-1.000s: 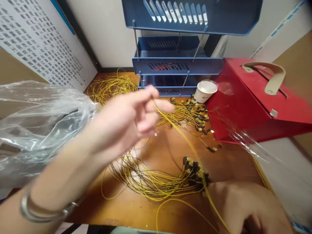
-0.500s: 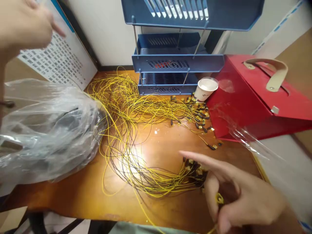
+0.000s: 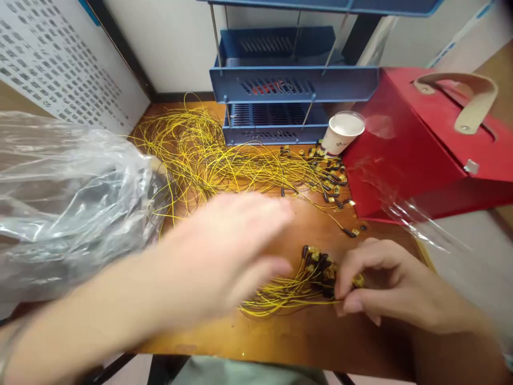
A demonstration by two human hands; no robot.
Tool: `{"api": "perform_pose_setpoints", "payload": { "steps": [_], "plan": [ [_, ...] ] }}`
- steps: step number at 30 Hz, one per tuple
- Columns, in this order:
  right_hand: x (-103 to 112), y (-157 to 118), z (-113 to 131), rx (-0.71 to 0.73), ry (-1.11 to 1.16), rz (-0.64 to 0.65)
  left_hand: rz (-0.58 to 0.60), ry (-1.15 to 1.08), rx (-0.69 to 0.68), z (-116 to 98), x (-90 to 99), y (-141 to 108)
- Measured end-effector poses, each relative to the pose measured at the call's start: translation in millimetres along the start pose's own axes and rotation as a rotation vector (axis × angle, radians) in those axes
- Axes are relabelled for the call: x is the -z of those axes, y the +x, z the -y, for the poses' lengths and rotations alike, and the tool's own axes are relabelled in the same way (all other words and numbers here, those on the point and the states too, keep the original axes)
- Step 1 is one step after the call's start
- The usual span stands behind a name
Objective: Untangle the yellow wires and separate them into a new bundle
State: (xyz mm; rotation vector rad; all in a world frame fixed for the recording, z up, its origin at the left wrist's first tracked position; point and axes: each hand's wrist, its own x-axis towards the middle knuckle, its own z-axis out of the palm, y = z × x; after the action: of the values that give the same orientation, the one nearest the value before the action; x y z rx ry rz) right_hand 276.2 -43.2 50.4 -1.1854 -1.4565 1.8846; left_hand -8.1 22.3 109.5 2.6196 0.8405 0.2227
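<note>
My right hand point(image 3: 385, 283) is closed at the lower right, its thumb and forefinger pinching a thin yellow wire whose yellow-tagged end shows by the fingers. Just left of it lies a bunch of black connectors point(image 3: 318, 264) with yellow tags, their yellow and black wires point(image 3: 272, 299) running left. My left hand point(image 3: 232, 246), blurred, is over the middle of the table with thumb and fingers apart, covering part of these wires. I see nothing in it. Farther back, a larger tangle of yellow wires point(image 3: 200, 144) spreads to more black connectors point(image 3: 334, 179) near the red box.
A clear plastic bag point(image 3: 80, 198) with dark contents occupies the left side. Blue stacked trays point(image 3: 296, 85) stand at the back, with a white paper cup point(image 3: 342, 133) beside them. The red box point(image 3: 409, 144) with a beige handle is at the right of the wooden table point(image 3: 280, 342).
My left hand has come down from the upper left to the middle of the table. My right hand has moved up slightly and its outstretched forefinger has curled in to the thumb.
</note>
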Motion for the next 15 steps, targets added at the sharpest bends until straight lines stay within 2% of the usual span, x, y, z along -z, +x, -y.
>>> {"api": "perform_pose_setpoints", "payload": {
  "steps": [2,3,5,7,9,11,15],
  "plan": [
    [1,0,2,0.037,-0.014,0.004,0.104,-0.097,-0.140,-27,-28.3,-1],
    [1,0,2,0.056,-0.027,0.004,0.167,-0.130,-0.151,-32,-35.9,-2],
    [4,-2,4,0.094,-0.079,0.014,0.299,-0.150,-0.092,-33,-38.3,-6],
    [8,-3,4,0.144,-0.148,0.055,0.394,-0.139,0.037,-25,-29.0,-14],
    [11,-5,3,0.165,-0.242,0.093,0.375,-0.108,0.182,-15,-17.3,-26],
    [13,-4,1,0.122,-0.351,0.066,0.315,-0.080,0.305,-7,-10.6,-43],
    [10,1,-5,-0.014,-0.483,-0.050,0.263,-0.144,0.398,6,-19.7,-76]
  ]
}}
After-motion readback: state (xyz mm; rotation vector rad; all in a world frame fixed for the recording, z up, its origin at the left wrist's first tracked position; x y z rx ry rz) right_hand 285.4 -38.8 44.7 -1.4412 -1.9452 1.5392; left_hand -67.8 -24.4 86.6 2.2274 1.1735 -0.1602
